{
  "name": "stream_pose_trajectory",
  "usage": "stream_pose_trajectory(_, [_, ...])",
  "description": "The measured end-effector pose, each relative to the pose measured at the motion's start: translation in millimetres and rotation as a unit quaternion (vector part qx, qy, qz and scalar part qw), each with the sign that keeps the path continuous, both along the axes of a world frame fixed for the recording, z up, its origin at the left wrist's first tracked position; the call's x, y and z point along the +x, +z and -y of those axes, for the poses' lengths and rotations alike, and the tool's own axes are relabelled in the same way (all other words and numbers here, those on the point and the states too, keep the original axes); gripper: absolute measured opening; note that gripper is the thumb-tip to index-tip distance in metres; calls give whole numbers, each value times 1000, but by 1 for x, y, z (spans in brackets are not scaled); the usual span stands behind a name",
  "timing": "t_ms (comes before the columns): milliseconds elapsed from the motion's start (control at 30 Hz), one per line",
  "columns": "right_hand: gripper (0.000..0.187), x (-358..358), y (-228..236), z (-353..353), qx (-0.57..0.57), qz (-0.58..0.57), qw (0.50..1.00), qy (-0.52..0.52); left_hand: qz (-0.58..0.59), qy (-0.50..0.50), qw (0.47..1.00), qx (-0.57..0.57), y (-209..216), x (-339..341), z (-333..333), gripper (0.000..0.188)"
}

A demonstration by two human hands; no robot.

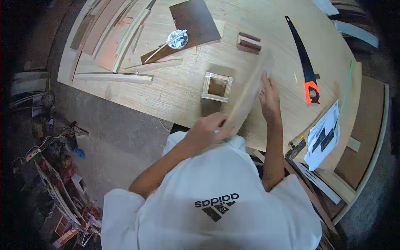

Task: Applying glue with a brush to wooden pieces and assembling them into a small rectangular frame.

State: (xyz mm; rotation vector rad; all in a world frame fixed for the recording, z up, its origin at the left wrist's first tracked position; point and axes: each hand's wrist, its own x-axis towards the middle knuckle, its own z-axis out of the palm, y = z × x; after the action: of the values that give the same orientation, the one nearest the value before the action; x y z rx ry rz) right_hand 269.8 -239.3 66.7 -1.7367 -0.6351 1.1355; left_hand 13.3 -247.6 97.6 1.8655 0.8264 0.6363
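Note:
A long pale wooden board (pixel 246 98), smeared by motion, slants away from my body over the near part of the table. My left hand (pixel 210 127) is closed around its near end. Along the board's right side is my right hand (pixel 271 98), fingers stretched out; whether they touch the wood I cannot tell. Just left of the board, a small square wooden frame (pixel 217 87) made of light strips sits on the tabletop. Beyond it lie two dark reddish-brown blocks (pixel 250 45) with a pale piece between them.
On the right lies a handsaw (pixel 303 58) with an orange handle, near a printed paper sheet (pixel 323 135). A foil-lined bowl (pixel 178 39) with a stick rests on a dark brown panel (pixel 198 23). Wooden strips (pixel 131 37) fill the table's left side.

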Motion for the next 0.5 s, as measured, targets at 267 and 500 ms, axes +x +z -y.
stream_pose_trajectory(267, [87, -2, 29, 37, -68, -40, 994, -76, -42, -147, 978, 140, 4, 47, 7, 31])
stream_pose_trajectory(500, [113, 50, -50, -16, -204, 452, 867, 50, 14, 27, 987, -155, -31, 7, -18, 16])
